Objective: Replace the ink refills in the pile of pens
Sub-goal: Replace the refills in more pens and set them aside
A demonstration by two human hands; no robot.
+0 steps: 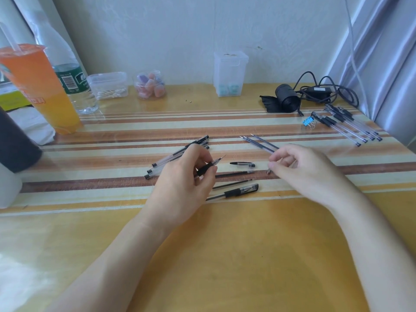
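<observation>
Judging by the three capped pens (157, 167) waiting, work seems midway; the left hand (182, 185) has its grip closed on an uncapped pen (216, 161), the right hand (299, 170) I cannot tell.

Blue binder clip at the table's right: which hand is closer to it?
The right hand. It is on the near side of the blue binder clip, slightly left of it; the left hand, gripping a pen, is far off to the clip's left.
</observation>
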